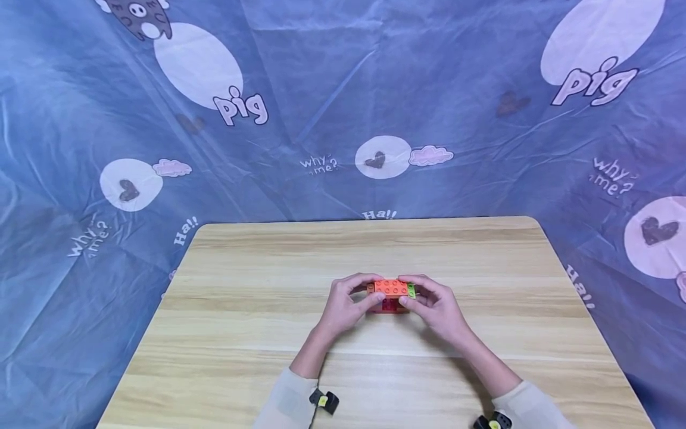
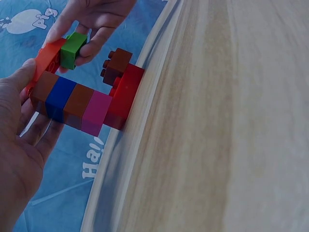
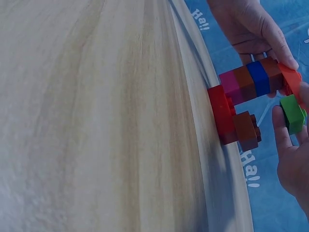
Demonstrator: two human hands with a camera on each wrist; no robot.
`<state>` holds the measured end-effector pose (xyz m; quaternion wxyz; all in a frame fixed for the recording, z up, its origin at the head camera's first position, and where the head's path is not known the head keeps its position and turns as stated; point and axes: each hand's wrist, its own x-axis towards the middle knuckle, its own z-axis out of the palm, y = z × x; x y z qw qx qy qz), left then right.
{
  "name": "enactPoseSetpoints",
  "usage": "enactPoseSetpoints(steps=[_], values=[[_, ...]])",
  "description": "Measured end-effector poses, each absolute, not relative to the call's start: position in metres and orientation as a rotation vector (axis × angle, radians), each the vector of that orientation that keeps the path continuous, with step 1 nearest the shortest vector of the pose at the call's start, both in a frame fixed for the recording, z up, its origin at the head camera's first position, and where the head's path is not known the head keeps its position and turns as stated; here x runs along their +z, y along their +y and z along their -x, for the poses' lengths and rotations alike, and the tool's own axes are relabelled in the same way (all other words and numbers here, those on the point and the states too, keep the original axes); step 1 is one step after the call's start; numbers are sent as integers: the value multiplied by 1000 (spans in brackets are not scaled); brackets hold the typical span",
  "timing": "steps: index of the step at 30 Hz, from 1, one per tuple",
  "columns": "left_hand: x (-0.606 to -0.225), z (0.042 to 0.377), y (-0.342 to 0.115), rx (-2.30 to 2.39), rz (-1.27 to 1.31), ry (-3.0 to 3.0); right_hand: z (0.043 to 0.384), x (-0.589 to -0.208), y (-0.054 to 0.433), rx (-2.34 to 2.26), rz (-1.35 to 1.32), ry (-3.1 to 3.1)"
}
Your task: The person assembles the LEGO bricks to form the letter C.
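Note:
Several toy building bricks form a structure on the table. Its base is a long red brick (image 2: 126, 96). From one end rises a column with a pink brick (image 2: 96, 113), a brown one, a blue brick (image 2: 60, 100) and another brown one. A single brown brick (image 3: 246, 130) stands on the base's other end. Across the top reaches an orange brick (image 1: 391, 287), with a green brick (image 2: 74, 50) below its far end, above the single brown brick and apart from it. My left hand (image 1: 345, 307) grips the column's top and the orange brick's near end. My right hand (image 1: 436, 304) pinches the green brick and touches the orange one.
The light wooden table (image 1: 257, 286) spreads around the hands. Behind it and at both sides hangs a blue printed cloth (image 1: 300, 89). A black strap device (image 1: 325, 401) sits on the left wrist, another (image 1: 493, 422) on the right.

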<state>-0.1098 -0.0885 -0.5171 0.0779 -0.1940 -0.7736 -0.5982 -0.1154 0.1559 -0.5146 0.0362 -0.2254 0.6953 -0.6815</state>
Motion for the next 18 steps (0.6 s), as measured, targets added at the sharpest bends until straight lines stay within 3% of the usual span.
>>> enactPoseSetpoints(steps=[18], values=[[-516, 110, -90, -1785, 605, -2325, 115, -518, 153, -2138, 709, 2134]])
